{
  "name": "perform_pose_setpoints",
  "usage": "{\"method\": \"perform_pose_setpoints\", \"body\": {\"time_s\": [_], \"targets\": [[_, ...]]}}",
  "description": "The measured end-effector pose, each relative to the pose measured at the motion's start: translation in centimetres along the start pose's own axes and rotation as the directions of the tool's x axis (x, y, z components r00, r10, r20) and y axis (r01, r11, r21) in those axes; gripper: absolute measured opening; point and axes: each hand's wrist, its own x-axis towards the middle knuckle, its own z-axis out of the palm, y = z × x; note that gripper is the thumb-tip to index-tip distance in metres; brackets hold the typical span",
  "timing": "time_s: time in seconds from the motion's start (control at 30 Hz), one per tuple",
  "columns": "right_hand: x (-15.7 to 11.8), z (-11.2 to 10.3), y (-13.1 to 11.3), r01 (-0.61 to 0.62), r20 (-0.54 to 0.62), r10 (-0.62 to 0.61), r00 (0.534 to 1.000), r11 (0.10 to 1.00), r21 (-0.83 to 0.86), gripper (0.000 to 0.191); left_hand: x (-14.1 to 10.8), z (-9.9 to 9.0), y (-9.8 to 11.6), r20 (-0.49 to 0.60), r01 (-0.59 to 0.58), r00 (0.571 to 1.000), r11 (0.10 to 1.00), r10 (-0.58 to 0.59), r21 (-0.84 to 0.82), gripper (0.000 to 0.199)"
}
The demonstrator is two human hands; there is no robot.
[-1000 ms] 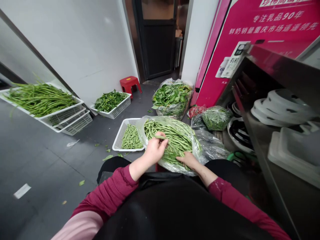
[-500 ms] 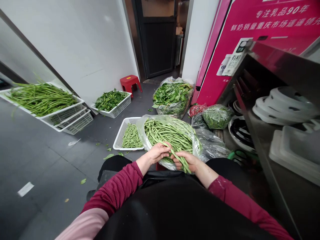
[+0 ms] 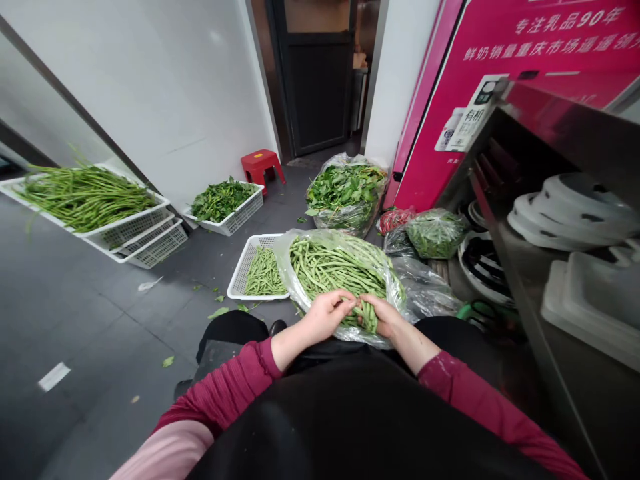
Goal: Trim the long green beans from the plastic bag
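A bunch of green beans (image 3: 369, 317) is gripped in my right hand (image 3: 387, 316), its fingers curled round the stems. My left hand (image 3: 330, 313) touches the bunch from the left, thumb and fingers pinched on a bean end. Both hands are over the near edge of a clear plastic bag (image 3: 286, 257) heaped with long green beans (image 3: 340, 267). Left of the bag, a white perforated basket (image 3: 239, 273) holds short bean pieces (image 3: 265, 272). The tips of my fingers are partly hidden behind the beans.
Stacked white baskets (image 3: 145, 250) with long green stems stand at left. Behind are a basket of leafy greens (image 3: 223, 200), a red stool (image 3: 261, 167) and a bag of leaves (image 3: 347, 190). A metal shelf (image 3: 530, 300) with white containers rises close at right.
My left hand has moved right and slightly down, closer to my right hand. The bean that stretched between them at an angle now shows only near the bunch.
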Motion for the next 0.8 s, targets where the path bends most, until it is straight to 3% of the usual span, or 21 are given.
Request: {"method": "perform_pose_setpoints", "body": {"time_s": [0.07, 0.13, 0.3, 0.37, 0.43, 0.47, 0.5, 0.57, 0.63, 0.67, 0.73, 0.8], "targets": [[-0.5, 0.1, -0.1, -0.095, 0.172, 0.097, 0.980, 0.995, -0.019, 0.014, 0.5, 0.4, -0.9, 0.032, 0.117, 0.993, 0.981, -0.113, -0.153, 0.031], [-1.2, 0.4, -0.2, -0.181, 0.310, 0.188, 0.932, 0.982, -0.053, 0.019, 1.2, 0.5, -2.4, 0.027, 0.193, 0.981, 0.940, -0.193, -0.282, 0.035], [-2.5, 0.7, -0.1, -0.168, 0.376, 0.166, 0.912, 0.985, -0.028, 0.018, 1.4, 0.7, -5.1, 0.026, 0.250, 0.966, 0.895, -0.259, -0.368, 0.041], [-2.7, 0.7, 0.0, -0.155, 0.382, 0.165, 0.910, 0.986, -0.056, 0.017, 1.1, 0.7, -5.3, 0.019, 0.233, 0.972, 0.940, -0.236, -0.248, 0.043], [-2.6, 0.9, 0.1, -0.167, 0.359, 0.186, 0.915, 0.982, -0.085, 0.014, 1.1, 0.5, -5.5, -0.040, 0.139, 0.990, 0.988, -0.137, 0.069, 0.042], [-2.4, 1.1, 0.2, -0.173, 0.326, 0.195, 0.925, 0.980, -0.093, 0.012, 1.2, 0.3, -5.7, -0.063, 0.067, 0.997, 0.957, -0.051, 0.283, 0.040], [-2.3, 1.5, 0.4, -0.178, 0.283, 0.199, 0.938, 0.979, -0.099, 0.011, 1.4, 0.0, -6.0, -0.056, -0.011, 0.997, 0.871, 0.044, 0.492, 0.036], [-2.2, 2.4, 0.8, -0.171, 0.193, 0.191, 0.962, 0.978, -0.118, 0.010, 2.0, -0.9, -7.0, 0.051, -0.144, 0.985, 0.612, 0.167, 0.777, 0.025], [-2.4, 3.5, 0.9, -0.129, 0.143, 0.151, 0.978, 0.980, -0.153, 0.011, 2.4, -1.8, -8.5, 0.179, -0.221, 0.974, 0.426, 0.137, 0.877, 0.015], [-2.6, 4.1, 0.8, -0.096, 0.129, 0.118, 0.985, 0.981, -0.168, 0.011, 2.5, -2.2, -9.3, 0.215, -0.235, 0.972, 0.388, 0.095, 0.891, 0.012], [-2.7, 5.6, -0.2, -0.029, 0.116, 0.053, 0.992, 0.981, -0.194, 0.012, 2.6, -2.7, -10.7, 0.216, -0.215, 0.976, 0.388, 0.042, 0.896, 0.009], [-2.1, 8.0, -2.2, 0.014, 0.130, 0.014, 0.991, 0.977, -0.212, 0.014, 2.4, -2.9, -11.6, 0.169, -0.184, 0.983, 0.418, 0.073, 0.890, 0.012]]}}
